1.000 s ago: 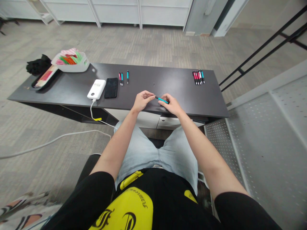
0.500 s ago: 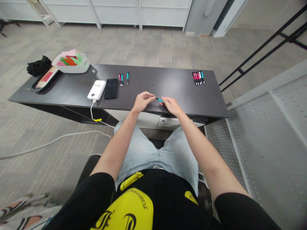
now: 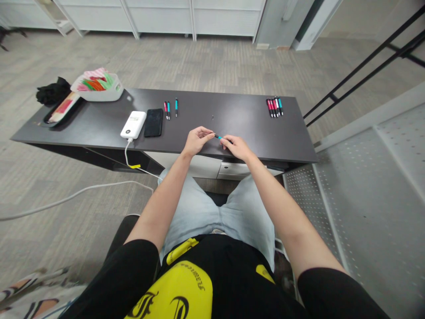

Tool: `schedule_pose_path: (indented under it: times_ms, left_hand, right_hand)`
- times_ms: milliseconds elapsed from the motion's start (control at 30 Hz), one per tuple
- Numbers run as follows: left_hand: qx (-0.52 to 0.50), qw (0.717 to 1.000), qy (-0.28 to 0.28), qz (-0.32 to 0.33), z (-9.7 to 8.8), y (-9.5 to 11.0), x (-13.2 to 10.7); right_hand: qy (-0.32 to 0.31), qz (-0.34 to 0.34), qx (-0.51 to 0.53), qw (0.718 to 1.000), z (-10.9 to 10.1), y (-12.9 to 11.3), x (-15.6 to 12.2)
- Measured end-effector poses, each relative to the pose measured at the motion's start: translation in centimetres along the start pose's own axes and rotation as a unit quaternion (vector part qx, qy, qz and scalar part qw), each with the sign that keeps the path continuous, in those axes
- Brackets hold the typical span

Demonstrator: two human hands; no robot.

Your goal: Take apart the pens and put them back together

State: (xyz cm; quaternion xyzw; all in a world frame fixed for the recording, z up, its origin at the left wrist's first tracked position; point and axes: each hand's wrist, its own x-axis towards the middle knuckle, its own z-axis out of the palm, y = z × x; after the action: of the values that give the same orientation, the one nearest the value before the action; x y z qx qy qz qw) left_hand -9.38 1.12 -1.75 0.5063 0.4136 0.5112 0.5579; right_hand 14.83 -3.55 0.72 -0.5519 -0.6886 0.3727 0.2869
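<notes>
Both my hands meet over the near edge of the dark table [image 3: 232, 113], holding one teal pen [image 3: 218, 137] between them. My left hand [image 3: 195, 139] pinches the pen's black end with its fingertips. My right hand [image 3: 237, 147] is closed round the teal barrel and hides most of it. A bundle of several red and teal pens [image 3: 274, 107] lies at the far right of the table. Three more pens [image 3: 170, 108] lie side by side at the far middle.
A white power bank [image 3: 133, 124] with a cable hanging off the edge and a black phone [image 3: 154, 122] lie left of my hands. A white bin of coloured items [image 3: 98, 84], a dark tray [image 3: 61, 109] and black cloth [image 3: 51, 91] sit far left. Metal shelving [image 3: 372, 177] stands right.
My right hand has slid left along the pen toward my left hand, so less of the teal barrel shows. My left hand has stayed put.
</notes>
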Motion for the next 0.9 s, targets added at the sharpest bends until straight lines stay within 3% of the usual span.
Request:
schedule_pose_path:
  times_ms: [367,900]
  left_hand:
    - [-0.012,0.999,-0.026,0.046,-0.4,-1.2,0.5]
    - [0.021,0.999,-0.042,0.013,0.2,0.3,-0.1]
  right_hand:
    - [-0.025,0.006,0.024,0.999,-0.2,0.0,0.1]
    - [0.004,-0.019,0.02,1.0,0.2,0.9,0.2]
